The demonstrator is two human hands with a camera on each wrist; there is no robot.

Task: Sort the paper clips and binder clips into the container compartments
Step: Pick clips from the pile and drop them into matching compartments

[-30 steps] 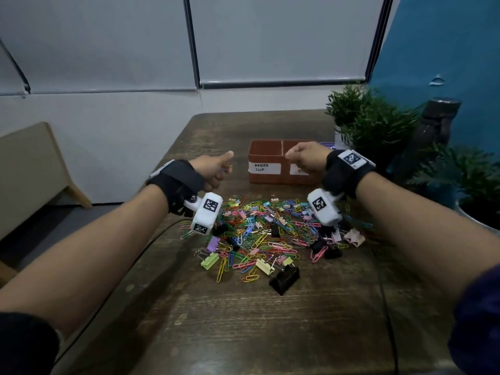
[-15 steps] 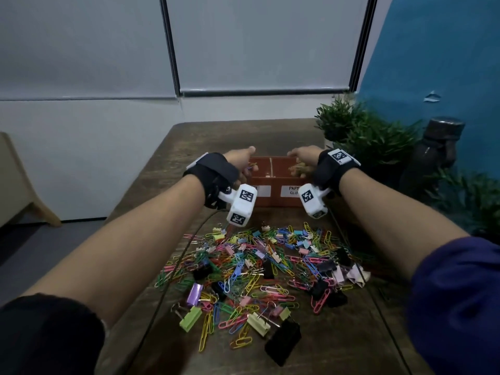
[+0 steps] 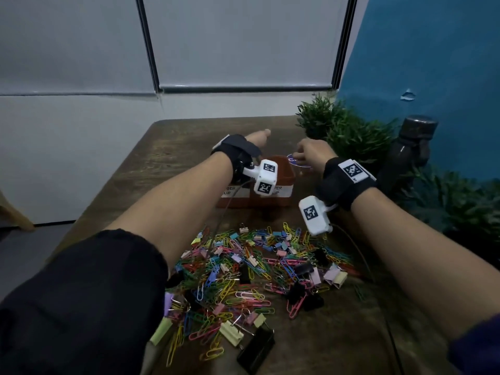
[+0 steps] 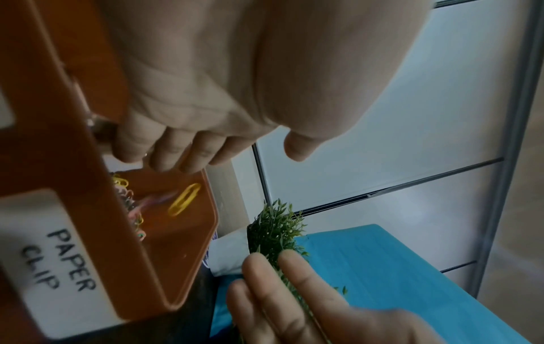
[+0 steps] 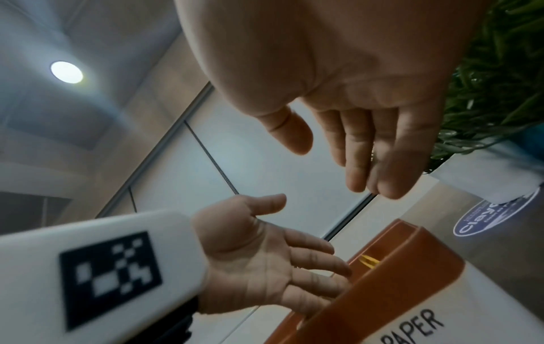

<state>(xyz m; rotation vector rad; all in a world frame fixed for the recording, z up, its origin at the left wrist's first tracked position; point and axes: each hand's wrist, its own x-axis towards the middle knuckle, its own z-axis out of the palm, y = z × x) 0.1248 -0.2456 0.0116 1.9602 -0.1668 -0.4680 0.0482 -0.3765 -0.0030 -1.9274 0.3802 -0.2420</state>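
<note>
Both hands, the left hand (image 3: 257, 138) and right hand (image 3: 311, 152), hover empty, grip wide, over the container (image 3: 281, 190), a few paper clips (image 4: 184, 199) inside, while the mixed pile (image 3: 257, 272) awaits sorting on the table (image 3: 338, 342).

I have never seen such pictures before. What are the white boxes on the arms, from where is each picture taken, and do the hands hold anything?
A person sorts clips by hand. The white boxes are wrist cameras; the wide picture comes from a head camera. On the wooden table lies a pile of paper clips and binder clips, behind it an orange container. The left hand and right hand are open above it, holding nothing. A yellow paper clip lies in the PAPER CLIP compartment.
</note>
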